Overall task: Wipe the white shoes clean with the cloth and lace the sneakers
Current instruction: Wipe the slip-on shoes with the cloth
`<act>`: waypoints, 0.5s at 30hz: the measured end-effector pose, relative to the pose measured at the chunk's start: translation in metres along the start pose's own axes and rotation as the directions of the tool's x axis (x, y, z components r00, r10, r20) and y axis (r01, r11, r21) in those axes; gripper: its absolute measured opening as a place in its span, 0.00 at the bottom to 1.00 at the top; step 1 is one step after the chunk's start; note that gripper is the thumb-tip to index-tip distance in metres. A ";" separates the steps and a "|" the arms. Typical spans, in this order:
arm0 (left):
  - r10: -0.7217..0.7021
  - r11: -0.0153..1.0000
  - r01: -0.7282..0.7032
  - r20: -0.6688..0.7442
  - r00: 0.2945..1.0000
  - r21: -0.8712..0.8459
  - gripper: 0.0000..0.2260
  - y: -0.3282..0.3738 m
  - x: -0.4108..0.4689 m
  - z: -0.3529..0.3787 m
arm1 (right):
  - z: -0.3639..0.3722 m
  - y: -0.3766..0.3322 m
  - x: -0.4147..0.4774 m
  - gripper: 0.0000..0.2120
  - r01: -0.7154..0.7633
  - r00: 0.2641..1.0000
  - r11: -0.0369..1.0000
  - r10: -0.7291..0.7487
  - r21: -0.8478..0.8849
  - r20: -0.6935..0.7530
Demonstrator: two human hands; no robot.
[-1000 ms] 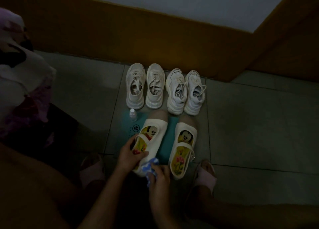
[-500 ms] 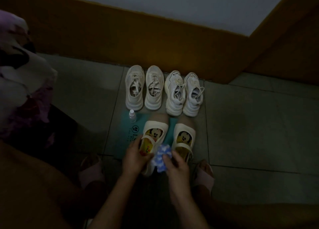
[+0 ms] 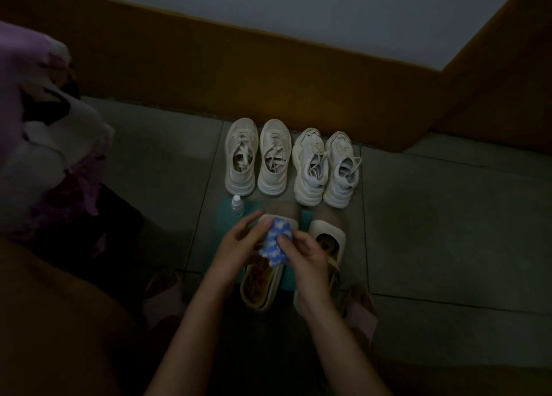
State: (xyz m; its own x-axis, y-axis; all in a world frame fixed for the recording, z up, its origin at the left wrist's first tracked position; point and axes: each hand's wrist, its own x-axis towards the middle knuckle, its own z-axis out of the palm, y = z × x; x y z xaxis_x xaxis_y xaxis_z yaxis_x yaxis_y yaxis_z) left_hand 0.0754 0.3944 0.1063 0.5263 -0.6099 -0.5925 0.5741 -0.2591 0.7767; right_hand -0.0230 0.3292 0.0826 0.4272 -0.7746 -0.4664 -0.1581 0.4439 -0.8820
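Two white strap shoes lie on a teal mat (image 3: 225, 216) in front of me. My left hand (image 3: 239, 245) holds the left strap shoe (image 3: 260, 288) near its toe, fingers along its left side. My right hand (image 3: 306, 256) pinches a bunched blue-and-white cloth (image 3: 276, 242) and presses it on top of that shoe's front. The right strap shoe (image 3: 327, 237) lies beside it, partly under my right wrist. Behind them two pairs of white sneakers stand against the wall: the left pair (image 3: 258, 156) and the right pair (image 3: 325, 168), with loose laces.
A small white bottle (image 3: 237, 205) stands on the mat's far left corner. My feet in pink slippers (image 3: 363, 315) sit either side of the shoes. A pink-and-white bundle of fabric (image 3: 44, 133) fills the left. An orange-brown skirting (image 3: 268, 76) runs behind the sneakers.
Both hands moved forward along the left strap shoe from heel to toe. The cloth went with my right hand and now covers the shoe's front.
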 end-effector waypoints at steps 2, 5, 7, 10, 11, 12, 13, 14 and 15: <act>0.006 1.000 -0.007 0.022 1.000 0.023 0.14 -0.004 0.001 -0.005 | 0.002 -0.002 -0.001 0.05 0.011 0.996 0.999 -0.007 -0.045 0.090; 0.013 0.997 -0.017 0.047 0.999 0.079 0.14 -0.007 0.001 -0.015 | 0.003 -0.002 0.000 0.03 0.038 0.993 0.994 -0.027 -0.102 0.113; 0.035 0.996 -0.036 0.025 0.999 0.077 0.13 -0.009 0.001 -0.017 | 0.006 -0.001 0.004 0.03 0.053 0.996 0.989 -0.041 -0.135 0.084; 0.072 0.994 -0.068 -0.044 0.996 0.087 0.12 -0.014 0.007 -0.020 | 0.013 0.003 0.010 0.05 0.091 0.990 0.970 -0.064 -0.225 0.127; 0.077 0.994 -0.071 -0.075 0.994 0.082 0.11 -0.016 0.010 -0.023 | 0.016 0.006 0.012 0.04 0.090 0.988 0.965 -0.056 -0.246 0.144; 0.081 0.995 -0.073 -0.111 0.991 0.070 0.10 -0.018 0.014 -0.027 | 0.018 0.008 0.015 0.04 0.080 0.989 0.963 -0.045 -0.257 0.140; 0.087 0.995 -0.078 -0.154 0.984 0.059 0.09 -0.022 0.018 -0.032 | 0.020 0.010 0.017 0.06 0.070 0.992 0.961 -0.041 -0.267 0.116; 0.096 0.994 -0.086 -0.203 0.974 0.060 0.09 -0.027 0.021 -0.039 | 0.021 0.012 0.022 0.09 0.064 0.997 0.950 -0.046 -0.305 0.065; 0.108 0.993 -0.093 -0.251 0.962 0.070 0.09 -0.032 0.025 -0.045 | 0.021 0.014 0.027 0.14 0.062 0.998 0.916 -0.065 -0.397 0.006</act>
State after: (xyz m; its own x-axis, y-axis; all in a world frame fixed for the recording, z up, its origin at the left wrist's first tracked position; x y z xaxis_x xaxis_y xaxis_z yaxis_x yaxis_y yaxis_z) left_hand 0.0988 0.4216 0.0574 0.7258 -0.4266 -0.5397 0.4774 -0.2526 0.8416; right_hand 0.0050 0.3244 0.0588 0.4419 -0.7990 -0.4079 -0.4719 0.1797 -0.8631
